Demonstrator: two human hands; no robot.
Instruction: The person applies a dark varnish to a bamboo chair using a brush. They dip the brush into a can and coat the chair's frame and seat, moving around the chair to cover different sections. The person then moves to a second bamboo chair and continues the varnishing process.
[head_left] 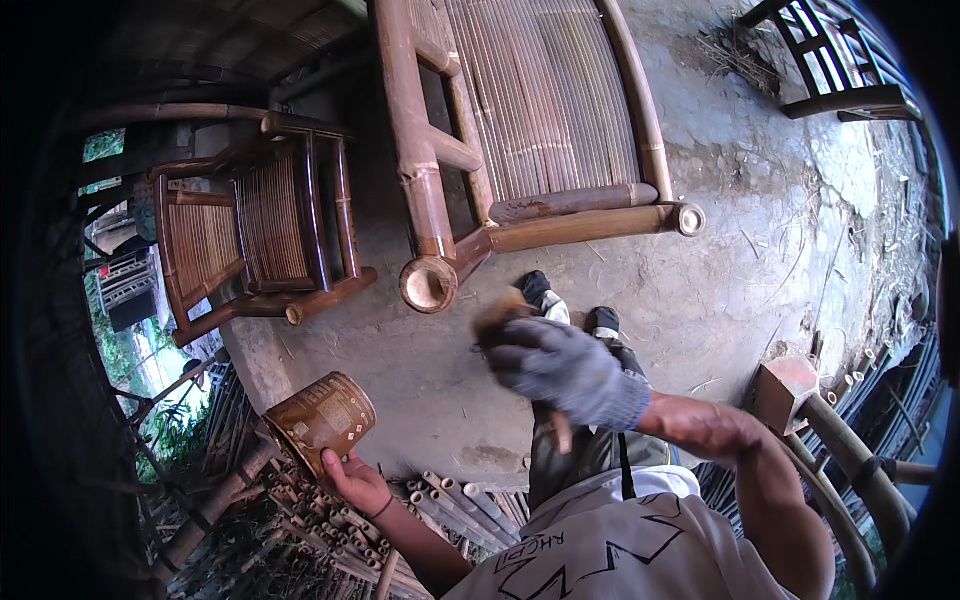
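My left hand [355,484], bare, holds a brown-stained tin can [325,418] with pale labels, tilted over to the left; its inside does not show. My right hand [565,368] wears a grey knitted glove and is smeared by motion. It is closed on a brush [503,306]: brown bristles stick out past the fingers, and a wooden handle end shows below the hand. Just beyond the brush stands a large bamboo chair [570,228] with a slatted surface and glossy brown poles. The bristles are apart from its near corner.
A second glossy bamboo chair [330,292] stands at the left. Cut bamboo poles [440,500] lie in a heap below the concrete floor's [420,400] near edge. A bamboo frame [850,455] stands at the lower right, another piece of bamboo furniture [845,102] at the far right.
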